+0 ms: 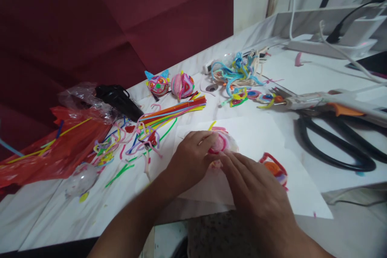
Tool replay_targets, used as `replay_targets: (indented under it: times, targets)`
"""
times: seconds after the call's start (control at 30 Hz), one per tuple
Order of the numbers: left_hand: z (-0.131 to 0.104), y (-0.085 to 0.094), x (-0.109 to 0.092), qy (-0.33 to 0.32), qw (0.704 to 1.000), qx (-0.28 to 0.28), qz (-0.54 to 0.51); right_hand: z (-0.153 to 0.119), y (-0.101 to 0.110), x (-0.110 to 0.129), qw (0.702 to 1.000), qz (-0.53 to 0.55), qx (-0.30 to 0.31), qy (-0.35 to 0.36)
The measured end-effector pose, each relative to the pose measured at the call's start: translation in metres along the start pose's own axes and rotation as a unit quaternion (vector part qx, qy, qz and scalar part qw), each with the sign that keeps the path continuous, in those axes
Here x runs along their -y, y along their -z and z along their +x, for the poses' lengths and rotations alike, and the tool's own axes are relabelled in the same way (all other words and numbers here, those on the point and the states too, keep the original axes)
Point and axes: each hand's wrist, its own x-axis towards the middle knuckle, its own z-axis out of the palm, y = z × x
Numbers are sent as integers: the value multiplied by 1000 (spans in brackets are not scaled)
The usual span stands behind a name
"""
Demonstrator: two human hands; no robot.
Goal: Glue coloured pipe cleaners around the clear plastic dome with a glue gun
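At the frame's centre, the left hand and right hand are gripping a pink round piece over white paper; they are seemingly pressing it into shape; the next move is probably calling for steady fingers.

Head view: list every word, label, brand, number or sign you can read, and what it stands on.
None can be read.
Pink piece: no lettering shows.
White paper: no writing shows.
Small white box: any marking is too small to read.
Power strip: any marking is too blurred.
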Motion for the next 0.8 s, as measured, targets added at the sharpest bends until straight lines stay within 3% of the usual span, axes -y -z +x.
replay_targets:
  times: [0.27, 0.5, 0.6, 0.8]
  targets:
    - [0, 12, -11, 21, 998, 54, -24, 6, 0, -1, 997, 44, -32, -54]
    - [-3, -3, -15, 28, 999, -24, -3, 0, -8, -4, 989, 104, -20, -107]
    - [-5, -8, -13, 31, 999, -19, 14, 2, -4, 0, 979, 133, -27, -154]
    - [-4, -4, -12, 35, 999, -7, 12, 2, 7, -2, 961, 206, 8, -184]
